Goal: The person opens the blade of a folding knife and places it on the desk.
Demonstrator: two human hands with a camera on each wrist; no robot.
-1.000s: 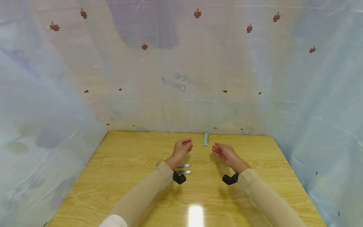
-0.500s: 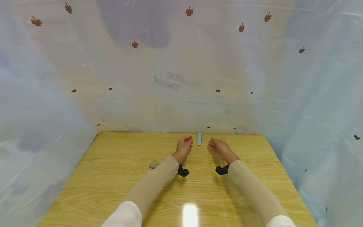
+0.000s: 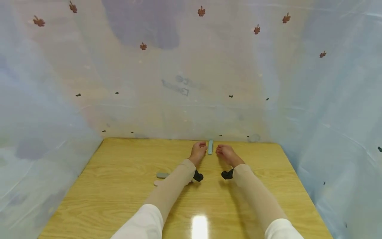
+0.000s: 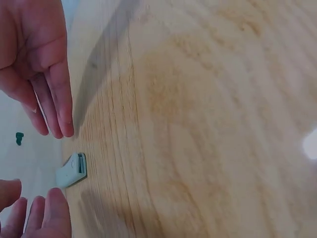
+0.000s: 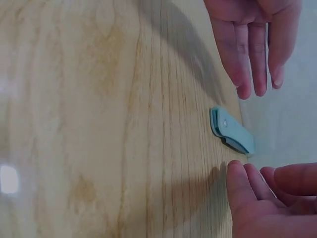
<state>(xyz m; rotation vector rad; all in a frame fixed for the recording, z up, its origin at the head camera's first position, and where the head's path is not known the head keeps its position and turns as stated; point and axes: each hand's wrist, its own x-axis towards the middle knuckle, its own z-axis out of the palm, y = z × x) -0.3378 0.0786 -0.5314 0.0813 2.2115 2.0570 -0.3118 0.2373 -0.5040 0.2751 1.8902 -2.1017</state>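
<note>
A teal folding knife (image 3: pixel 210 147), folded, lies near the table's far edge between my two hands. In the right wrist view the knife (image 5: pixel 232 131) shows its pivot and a sliver of blade along the handle. My left hand (image 3: pixel 198 152) hovers just left of it, fingers straight and holding nothing. To its right is my right hand (image 3: pixel 227 154), palm turned inward, fingers extended and slightly apart. The left wrist view shows both the left hand (image 4: pixel 42 218) and the right hand (image 4: pixel 37 64) off the knife.
Behind the left forearm lie a knife with a grey-green handle (image 3: pixel 162 175) and one with a pale handle (image 3: pixel 157 183), both partly covered. Plastic sheeting (image 3: pixel 179 116) rises behind the wooden table (image 3: pixel 128 205) and along its sides. Each wrist carries a black mount (image 3: pixel 198 176).
Both hands have reached farther forward and come closer together on either side of the folding knife. The left forearm now covers the blades of the two knives on the left.
</note>
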